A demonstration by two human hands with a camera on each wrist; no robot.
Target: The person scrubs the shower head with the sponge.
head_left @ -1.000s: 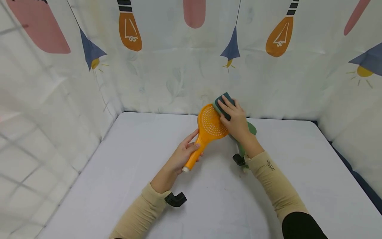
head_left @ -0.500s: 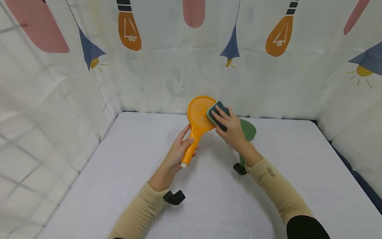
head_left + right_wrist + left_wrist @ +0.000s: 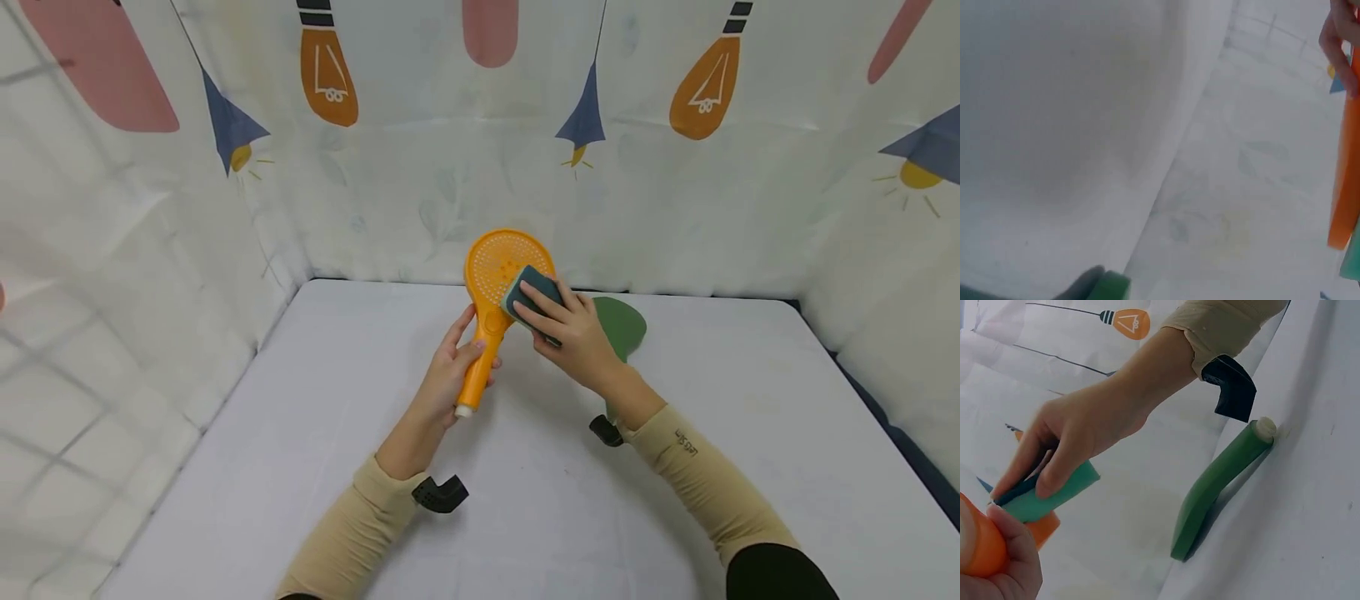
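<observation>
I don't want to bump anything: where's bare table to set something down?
The table is bare left of the left sleeve, between the two sleeves (some specks), and from the right sleeve to the right edge. Crowded: far middle, where the left hand holds the orange shower head, the right hand holds the sponge against it, and the green handled item lies.

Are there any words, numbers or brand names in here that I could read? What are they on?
Dark lettering on the tan right sleeve: too small and blurred to read for sure.
Orange shower head and sponge: no text visible.
Wall cloth: pictures of lamps and bulbs, no readable words.
</observation>
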